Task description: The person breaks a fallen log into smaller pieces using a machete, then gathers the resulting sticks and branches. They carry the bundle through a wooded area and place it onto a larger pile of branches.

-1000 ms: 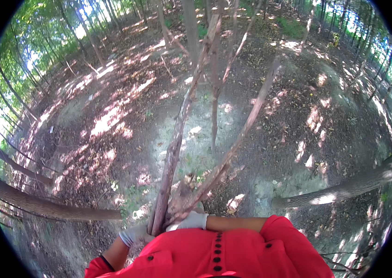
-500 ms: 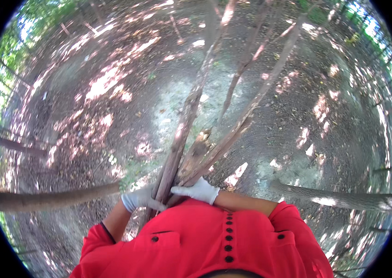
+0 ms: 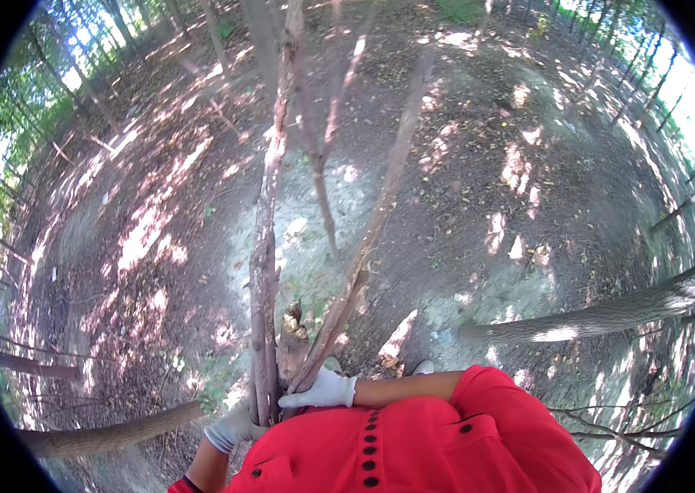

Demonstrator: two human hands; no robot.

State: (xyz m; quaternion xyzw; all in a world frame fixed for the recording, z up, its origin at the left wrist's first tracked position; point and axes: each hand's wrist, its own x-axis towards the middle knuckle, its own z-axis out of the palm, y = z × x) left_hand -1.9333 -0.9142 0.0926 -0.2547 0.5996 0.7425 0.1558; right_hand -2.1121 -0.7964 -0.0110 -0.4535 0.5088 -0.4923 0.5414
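Note:
Long bare branches stand close in front of my red shirt, their lower ends gathered between my gloved hands. My left hand [image 3: 234, 428], in a light glove, wraps the left side of the long straight branch [image 3: 263, 304]. My right hand [image 3: 320, 390], also gloved, grips the bundle from the right, near the low end of the forked-out branch [image 3: 339, 308]. Between these two sits a short thick piece of wood [image 3: 291, 349] with a broken, pale top. Fingers behind the wood are partly hidden. The upper ends of the branches spread apart, away from me.
A leaning tree trunk [image 3: 594, 320] stands at the right and another trunk [image 3: 117, 430] at the lower left. Thin twigs [image 3: 623, 434] lie at the lower right. Leaf litter and sunlit patches cover the ground [image 3: 479, 230]. Slim trees line the far rim.
The branches have shifted left in view and stand more upright, with both hands still on them. My hands appear lower in the picture, and the whole scene has turned slightly.

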